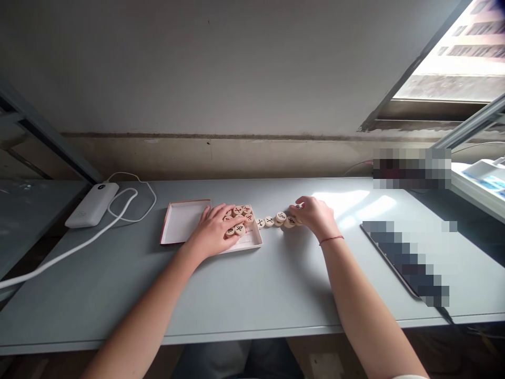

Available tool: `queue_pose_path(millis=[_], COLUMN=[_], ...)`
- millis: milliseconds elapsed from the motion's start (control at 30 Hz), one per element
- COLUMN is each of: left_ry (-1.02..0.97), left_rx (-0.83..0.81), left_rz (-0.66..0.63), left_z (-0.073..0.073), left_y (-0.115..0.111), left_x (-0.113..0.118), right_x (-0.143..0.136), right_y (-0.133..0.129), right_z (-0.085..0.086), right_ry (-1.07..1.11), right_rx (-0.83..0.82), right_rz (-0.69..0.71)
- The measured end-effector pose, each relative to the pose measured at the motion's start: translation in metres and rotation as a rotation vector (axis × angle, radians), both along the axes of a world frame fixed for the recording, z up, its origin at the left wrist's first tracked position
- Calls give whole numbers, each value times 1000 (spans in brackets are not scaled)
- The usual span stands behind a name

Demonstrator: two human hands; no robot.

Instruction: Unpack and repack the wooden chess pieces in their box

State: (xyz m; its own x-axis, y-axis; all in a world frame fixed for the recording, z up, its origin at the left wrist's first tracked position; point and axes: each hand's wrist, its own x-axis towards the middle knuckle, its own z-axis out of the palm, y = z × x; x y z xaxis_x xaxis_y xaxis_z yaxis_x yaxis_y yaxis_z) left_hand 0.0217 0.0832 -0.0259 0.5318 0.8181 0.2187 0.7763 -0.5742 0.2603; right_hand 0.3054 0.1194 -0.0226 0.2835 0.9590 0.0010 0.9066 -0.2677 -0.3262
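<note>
Several round wooden pieces with red or black characters (pixel 240 228) lie in a shallow white box (pixel 252 242). Over the left part of these pieces rests my left hand (pixel 215 229), its fingers spread. To the right of the box, a row of round pieces (pixel 269 221) runs along the table, with one piece (pixel 281 216) lying on top of others. At the right end of that row, my right hand (pixel 315 215) has its thumb and fingers pinched on a round piece (pixel 299 206), partly covered by the fingertips.
An open box lid (pixel 185 221) lies left of the box on the grey table (pixel 252 295). A white power bank (pixel 92 205) with cables is at the far left. A flat, pixelated device (pixel 406 260) lies at the right, and a wall runs behind.
</note>
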Motion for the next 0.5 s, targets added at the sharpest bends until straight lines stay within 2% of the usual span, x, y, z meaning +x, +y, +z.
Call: queue_pose_path(millis=[233,333,433,500], left_ry=[-83,-191,-322,-380], left_rx=[111,202,236,226], left_rz=[10,51,94,82], left_z=[8,11,13,12], left_y=[-1,-4,-9,-14], left_x=[4,10,20,26], right_x=[-1,-9,-31,-50], right_y=[-1,-4,-15,-26], right_z=[2,9,19,24], right_ry=[-58,-20,201,470], right_rx=[34,218,451,430], right_rz=[40,19,119,262])
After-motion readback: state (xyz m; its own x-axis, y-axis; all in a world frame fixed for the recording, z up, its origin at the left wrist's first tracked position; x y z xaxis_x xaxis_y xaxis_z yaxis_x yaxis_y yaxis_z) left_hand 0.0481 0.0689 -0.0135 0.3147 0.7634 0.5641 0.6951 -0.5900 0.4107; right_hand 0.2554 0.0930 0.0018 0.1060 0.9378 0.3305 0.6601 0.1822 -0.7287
